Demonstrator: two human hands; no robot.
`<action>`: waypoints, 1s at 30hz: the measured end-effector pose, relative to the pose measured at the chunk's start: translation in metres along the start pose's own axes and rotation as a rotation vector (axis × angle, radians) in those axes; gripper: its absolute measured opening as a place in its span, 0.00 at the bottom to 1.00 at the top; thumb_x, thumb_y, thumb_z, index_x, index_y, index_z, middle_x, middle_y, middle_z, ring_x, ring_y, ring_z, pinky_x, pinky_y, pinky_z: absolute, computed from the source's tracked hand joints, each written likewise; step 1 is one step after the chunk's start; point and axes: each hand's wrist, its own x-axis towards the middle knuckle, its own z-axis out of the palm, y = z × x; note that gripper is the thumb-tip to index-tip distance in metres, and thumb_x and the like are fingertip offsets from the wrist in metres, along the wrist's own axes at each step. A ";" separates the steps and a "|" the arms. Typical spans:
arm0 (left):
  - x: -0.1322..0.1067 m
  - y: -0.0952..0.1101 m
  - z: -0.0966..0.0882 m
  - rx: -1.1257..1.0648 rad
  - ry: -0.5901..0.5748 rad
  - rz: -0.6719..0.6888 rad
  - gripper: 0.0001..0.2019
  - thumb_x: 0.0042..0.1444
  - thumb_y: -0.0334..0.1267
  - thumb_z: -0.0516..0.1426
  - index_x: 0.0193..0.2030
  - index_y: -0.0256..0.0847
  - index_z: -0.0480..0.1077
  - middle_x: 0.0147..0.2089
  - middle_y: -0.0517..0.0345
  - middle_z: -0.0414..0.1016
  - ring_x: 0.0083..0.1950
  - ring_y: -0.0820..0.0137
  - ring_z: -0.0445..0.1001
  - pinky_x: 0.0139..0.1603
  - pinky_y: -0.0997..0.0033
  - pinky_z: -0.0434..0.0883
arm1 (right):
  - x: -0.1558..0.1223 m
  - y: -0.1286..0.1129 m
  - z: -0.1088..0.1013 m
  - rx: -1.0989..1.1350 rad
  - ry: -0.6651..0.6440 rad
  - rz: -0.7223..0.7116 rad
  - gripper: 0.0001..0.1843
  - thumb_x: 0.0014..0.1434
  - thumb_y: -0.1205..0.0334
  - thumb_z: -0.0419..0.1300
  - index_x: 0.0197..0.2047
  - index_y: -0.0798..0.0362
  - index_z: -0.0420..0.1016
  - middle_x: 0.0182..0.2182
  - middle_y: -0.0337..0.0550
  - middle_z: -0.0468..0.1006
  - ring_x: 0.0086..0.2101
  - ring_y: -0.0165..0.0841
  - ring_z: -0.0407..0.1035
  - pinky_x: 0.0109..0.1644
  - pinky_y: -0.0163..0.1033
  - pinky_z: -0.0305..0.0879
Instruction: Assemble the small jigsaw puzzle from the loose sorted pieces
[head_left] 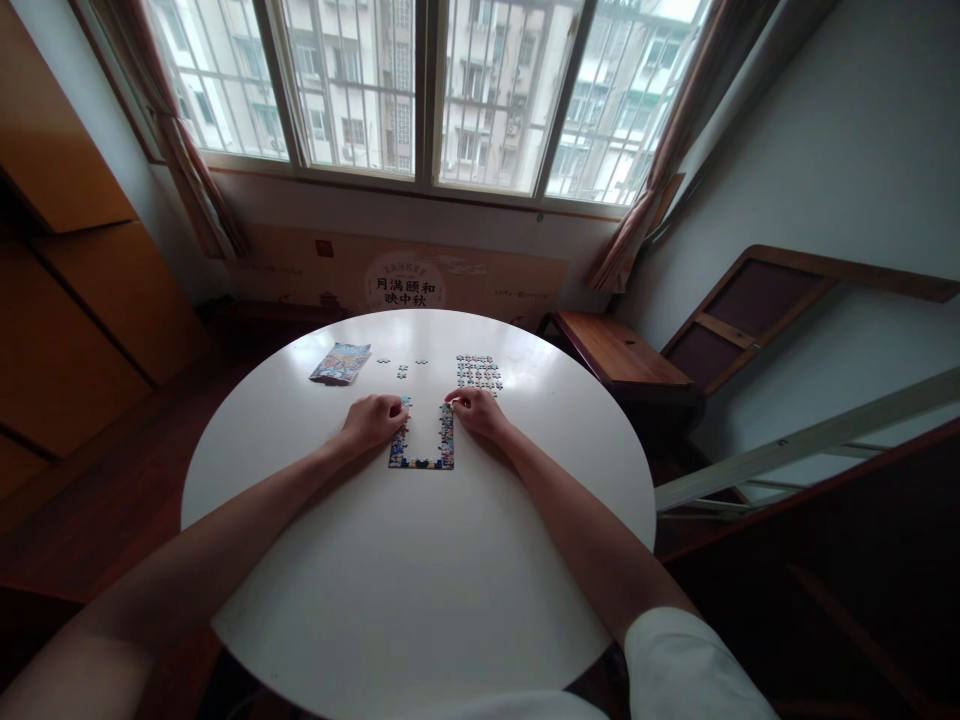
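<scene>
A U-shaped jigsaw puzzle border (421,464) lies on the round white table (420,560), its gap facing the window. My left hand (375,418) is curled closed beside the top of the border's left column; what its fingertips press or hold is hidden. At the top of the right column, my right hand (478,410) pinches a small puzzle piece (450,398) against the border. Just beyond that hand, loose puzzle pieces (478,368) are laid out in rows. A few more pieces (403,372) lie farther back, past the left hand.
A colourful printed packet (341,363) lies on the table at the back left. Behind the table's right side stands a wooden bench (615,345). Wooden cabinets (90,300) stand at left, and a barred window (420,90) is ahead.
</scene>
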 end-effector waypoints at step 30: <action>0.020 -0.014 0.023 -0.071 -0.021 -0.031 0.28 0.61 0.57 0.42 0.59 0.42 0.63 0.66 0.46 0.58 0.67 0.53 0.53 0.64 0.40 0.42 | -0.001 -0.001 0.001 0.004 0.012 0.008 0.11 0.56 0.65 0.56 0.41 0.52 0.78 0.27 0.38 0.76 0.28 0.28 0.67 0.37 0.33 0.60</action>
